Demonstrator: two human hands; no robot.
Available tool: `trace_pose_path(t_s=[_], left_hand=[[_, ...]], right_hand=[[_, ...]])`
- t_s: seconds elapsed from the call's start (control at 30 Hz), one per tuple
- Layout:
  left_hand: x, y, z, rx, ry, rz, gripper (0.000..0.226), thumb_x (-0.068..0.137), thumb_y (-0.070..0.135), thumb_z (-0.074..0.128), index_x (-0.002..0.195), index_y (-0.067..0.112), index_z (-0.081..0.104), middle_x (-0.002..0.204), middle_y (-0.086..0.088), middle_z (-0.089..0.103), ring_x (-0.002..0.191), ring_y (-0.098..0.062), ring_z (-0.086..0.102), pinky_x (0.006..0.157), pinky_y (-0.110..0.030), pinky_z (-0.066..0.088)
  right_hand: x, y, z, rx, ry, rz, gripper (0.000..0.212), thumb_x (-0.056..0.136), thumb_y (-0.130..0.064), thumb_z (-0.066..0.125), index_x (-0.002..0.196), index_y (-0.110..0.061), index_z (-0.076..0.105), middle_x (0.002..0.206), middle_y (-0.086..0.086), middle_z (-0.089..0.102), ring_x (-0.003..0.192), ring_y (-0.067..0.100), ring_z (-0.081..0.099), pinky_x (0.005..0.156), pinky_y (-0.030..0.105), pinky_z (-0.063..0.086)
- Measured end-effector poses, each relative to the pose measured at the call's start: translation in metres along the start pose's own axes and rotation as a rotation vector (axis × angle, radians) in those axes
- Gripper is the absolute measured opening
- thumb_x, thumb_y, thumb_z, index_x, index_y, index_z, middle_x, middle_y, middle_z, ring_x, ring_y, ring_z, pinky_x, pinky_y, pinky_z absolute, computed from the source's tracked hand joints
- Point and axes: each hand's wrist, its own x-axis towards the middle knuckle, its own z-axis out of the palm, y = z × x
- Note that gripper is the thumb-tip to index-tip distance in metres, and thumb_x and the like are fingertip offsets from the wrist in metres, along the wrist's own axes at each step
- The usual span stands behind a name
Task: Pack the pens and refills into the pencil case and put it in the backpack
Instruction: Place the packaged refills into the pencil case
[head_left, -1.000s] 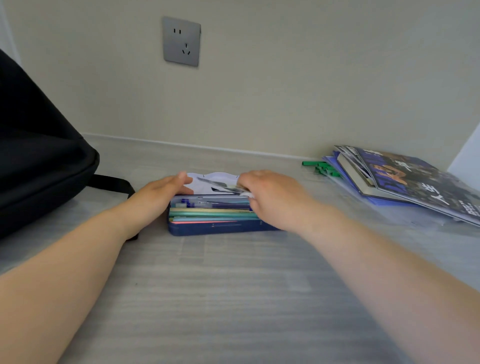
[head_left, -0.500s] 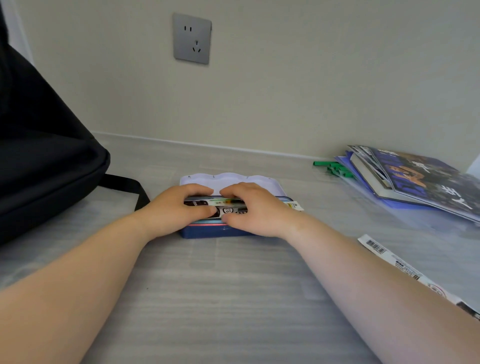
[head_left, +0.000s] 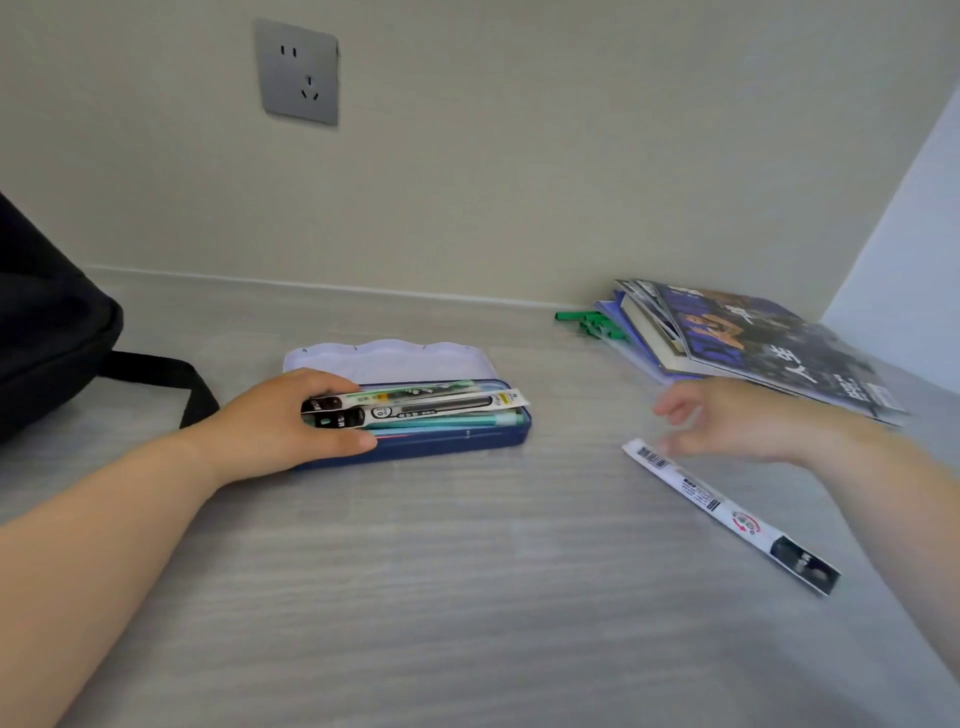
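A dark blue pencil case (head_left: 457, 444) lies open on the table with its pale lid (head_left: 387, 358) tipped back. Packaged refills (head_left: 431, 405) and teal pens (head_left: 457, 420) lie inside it. My left hand (head_left: 280, 426) grips the case's left end, thumb on the front wall and fingers over the refill packs. My right hand (head_left: 737, 421) hovers blurred to the right of the case, fingers apart, holding nothing. Just below it a refill pack (head_left: 727, 512) lies on the table. The black backpack (head_left: 47, 332) sits at far left.
A stack of magazines and a book (head_left: 748, 338) lies at the back right, with green clips (head_left: 587, 322) beside it. The backpack's strap (head_left: 171, 374) trails toward the case. A wall socket (head_left: 297, 70) is on the back wall. A white side wall closes the right.
My right hand left the case and swung right toward the loose refill pack. My left hand stays on the case's left end. The view shifted, showing more of the table's right side.
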Motion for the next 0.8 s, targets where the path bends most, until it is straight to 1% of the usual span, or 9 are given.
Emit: trace_pose_path(t_s=[0.07,0.13,0.23,0.33,0.47,0.57,0.63,0.7,0.8], left_hand=[[-0.001,0.002,0.002,-0.002,-0.022,-0.014,0.034,0.066,0.028,0.075,0.069,0.047,0.048,0.081,0.024,0.052,0.075,0.006,0.049,0.059,0.007,0.034],[-0.003,0.005,0.005,-0.010,-0.044,-0.032,0.033,0.065,0.031,0.075,0.077,0.046,0.048,0.087,0.027,0.051,0.080,0.009,0.048,0.060,0.003,0.036],[-0.004,0.010,0.011,0.004,-0.078,-0.046,0.039,0.066,0.032,0.074,0.094,0.041,0.050,0.091,0.027,0.051,0.084,0.010,0.048,0.061,-0.001,0.037],[-0.005,0.012,0.013,0.009,-0.086,-0.064,0.048,0.067,0.033,0.073,0.109,0.034,0.051,0.099,0.018,0.054,0.089,0.001,0.051,0.066,-0.005,0.035],[-0.006,0.012,0.014,0.024,-0.076,-0.088,0.057,0.068,0.032,0.072,0.119,0.030,0.047,0.111,0.011,0.051,0.097,-0.006,0.049,0.067,-0.004,0.033],[-0.006,0.012,0.013,0.023,-0.077,-0.093,0.059,0.068,0.032,0.072,0.121,0.030,0.046,0.111,0.012,0.049,0.098,-0.006,0.047,0.066,-0.002,0.035],[-0.005,0.011,0.014,0.016,-0.072,-0.095,0.061,0.068,0.032,0.072,0.123,0.030,0.044,0.111,0.014,0.048,0.098,-0.005,0.046,0.065,0.004,0.035],[-0.004,0.010,0.014,0.009,-0.070,-0.092,0.064,0.068,0.032,0.072,0.124,0.030,0.043,0.110,0.015,0.046,0.097,-0.004,0.046,0.064,0.008,0.033],[-0.004,0.008,0.013,0.003,-0.094,-0.079,0.067,0.068,0.032,0.072,0.127,0.031,0.039,0.113,0.018,0.044,0.100,-0.003,0.044,0.068,0.005,0.034]], right_hand=[[-0.013,0.019,0.000,-0.088,-0.116,0.120,0.048,0.076,-0.030,0.067,0.117,-0.013,0.049,0.112,0.003,0.054,0.096,0.016,0.047,0.082,0.024,0.036],[-0.020,0.028,0.005,-0.150,-0.188,0.147,0.042,0.074,-0.031,0.069,0.109,-0.015,0.052,0.098,-0.001,0.053,0.092,0.016,0.049,0.071,0.024,0.037],[-0.026,0.032,0.012,-0.063,-0.159,0.100,0.015,0.071,-0.023,0.070,0.076,-0.021,0.055,0.075,-0.005,0.057,0.070,0.012,0.052,0.059,0.021,0.037],[-0.026,0.033,0.015,-0.032,-0.129,0.057,0.020,0.071,-0.016,0.066,0.063,-0.023,0.050,0.063,-0.006,0.053,0.059,0.010,0.047,0.055,0.024,0.035],[-0.026,0.035,0.015,-0.041,-0.065,0.011,0.027,0.072,-0.008,0.062,0.060,-0.025,0.044,0.066,-0.006,0.052,0.057,0.008,0.045,0.050,0.019,0.032],[-0.026,0.035,0.014,0.075,0.001,-0.018,0.018,0.073,-0.003,0.062,0.068,-0.019,0.055,0.080,0.006,0.064,0.069,0.017,0.055,0.059,0.020,0.041],[-0.024,0.032,0.014,0.126,0.110,-0.032,0.022,0.075,-0.004,0.062,0.061,-0.020,0.055,0.070,0.009,0.063,0.058,0.014,0.051,0.048,0.012,0.036],[-0.021,0.022,0.014,0.157,0.224,-0.082,0.025,0.080,-0.009,0.059,0.059,-0.021,0.054,0.069,0.013,0.065,0.058,0.016,0.050,0.047,0.015,0.034],[-0.016,-0.010,0.021,0.143,0.365,-0.227,0.018,0.089,-0.011,0.045,0.087,-0.014,0.062,0.095,0.010,0.069,0.082,0.026,0.057,0.062,0.030,0.033]])
